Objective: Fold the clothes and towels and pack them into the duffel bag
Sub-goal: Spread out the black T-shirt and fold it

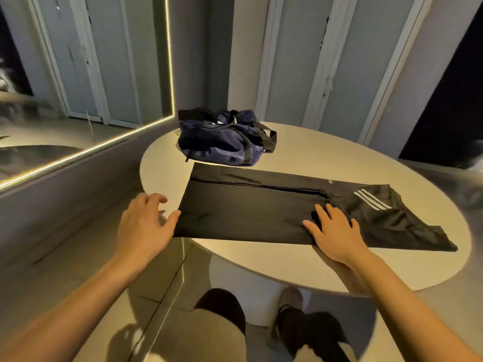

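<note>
1. The left hand (146,223) is nearest, over the bench's left rim. Its grip is wide, with fingers spread and holding nothing, and the thumb tip is right at the left end of the black track trousers (248,205).
2. The right hand (335,231) lies flat on the trousers by their near edge. Fingers are straight and the grip is wide (pressing, not pinching).
3. The trousers are spread flat, left to right, across the round white bench (313,158), with white stripes at the right end.
4. Just behind them the navy duffel bag (222,139) sits slumped on the far side. I can't tell if they touch.
5. Far left is a mirror (78,74) with a lit edge.
</note>
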Demonstrator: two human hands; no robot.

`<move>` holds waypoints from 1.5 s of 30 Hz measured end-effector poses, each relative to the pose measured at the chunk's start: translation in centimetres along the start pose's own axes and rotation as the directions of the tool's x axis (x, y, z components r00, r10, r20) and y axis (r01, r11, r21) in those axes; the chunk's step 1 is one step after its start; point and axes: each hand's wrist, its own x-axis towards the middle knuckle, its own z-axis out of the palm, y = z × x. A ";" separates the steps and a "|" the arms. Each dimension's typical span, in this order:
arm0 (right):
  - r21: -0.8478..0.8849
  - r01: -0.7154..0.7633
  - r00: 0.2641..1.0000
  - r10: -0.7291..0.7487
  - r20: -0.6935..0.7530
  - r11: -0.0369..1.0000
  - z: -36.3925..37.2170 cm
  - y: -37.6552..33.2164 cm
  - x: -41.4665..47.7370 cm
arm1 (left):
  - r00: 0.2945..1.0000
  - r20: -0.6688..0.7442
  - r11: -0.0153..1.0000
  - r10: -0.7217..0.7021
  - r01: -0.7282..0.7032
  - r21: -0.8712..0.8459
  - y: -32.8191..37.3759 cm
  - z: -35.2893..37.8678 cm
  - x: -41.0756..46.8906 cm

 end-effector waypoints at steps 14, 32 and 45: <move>0.100 0.617 0.783 -0.597 -0.178 0.780 -0.8 -18.5 -6.3 | 0.719 0.571 0.396 -0.396 0.695 -0.601 2.2 -2.6 -2.0; 0.296 0.558 0.825 -0.480 -0.297 0.775 0.5 -23.3 -6.7 | 0.881 0.415 0.822 -0.228 0.402 -0.402 0.8 -3.7 8.5; 0.662 0.362 0.918 -0.374 -0.132 0.656 -0.1 -21.6 -6.1 | 0.850 0.447 0.957 -0.280 0.285 0.056 2.6 4.4 15.1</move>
